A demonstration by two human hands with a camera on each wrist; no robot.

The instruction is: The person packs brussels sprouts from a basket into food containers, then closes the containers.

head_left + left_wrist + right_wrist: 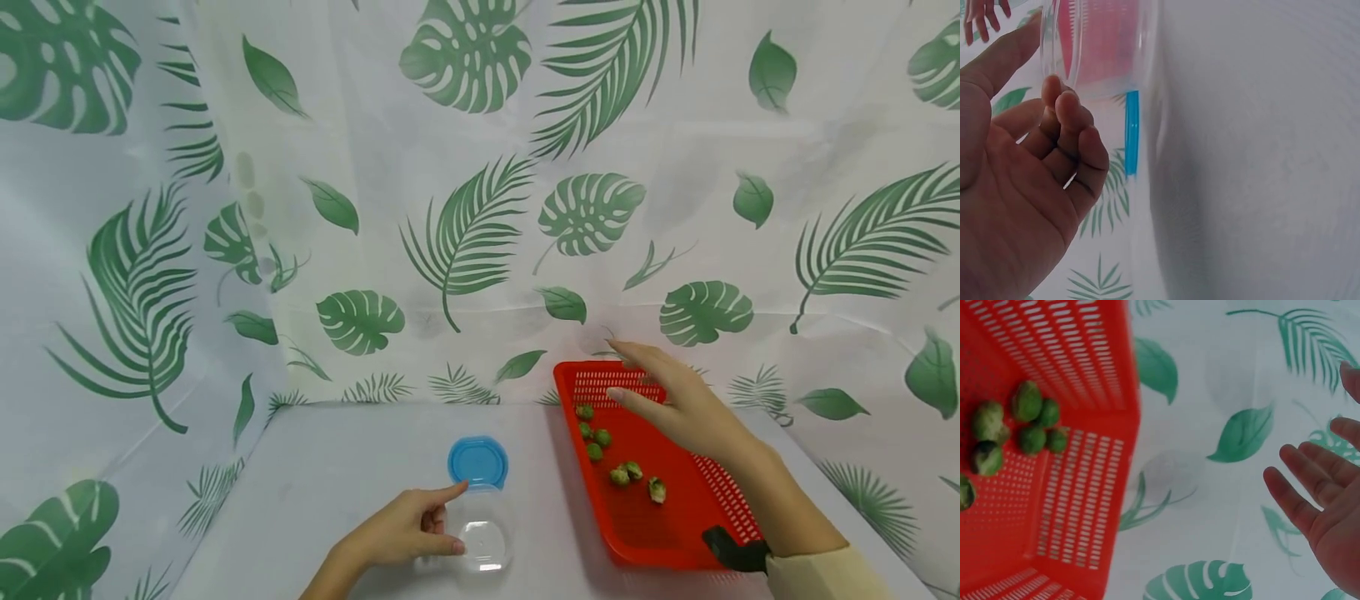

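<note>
Basket [637,521]: red plastic, slotted walls, standing on the white table [352,467]. Taken as landmark for all below.

Sprouts [602,437]: seven counted, small, green, some with paler, browned leaves. All lie inside the basket. Four clustered against its left wall toward the far corner; two side by side a little nearer; one apart, closer to the middle of the floor.

Right hand [675,408]: raised above the basket, over its far right part, well apart from the sprouts. Fingers extended and spread, thumb away from them; grip loose, nothing grasped. Cream sleeve [825,575] and a black wrist fitting [738,552] by the basket's near right corner.

Cup [483,533]: clear, round, upright on the table, left of the basket's near end. The basket's red shows through its wall in the left wrist view.

Left hand [408,529]: left of the basket, on the cup's far side from it. Grasping the cup lightly between index finger and thumb, remaining fingers curled. How firm, cannot tell.

Lid [477,462]: blue, flat on the table, left of the basket, farther back than the cup. Contact with cup: cannot tell.

Sheet [360,258]: white, green leaf print, hanging behind the basket.
</note>
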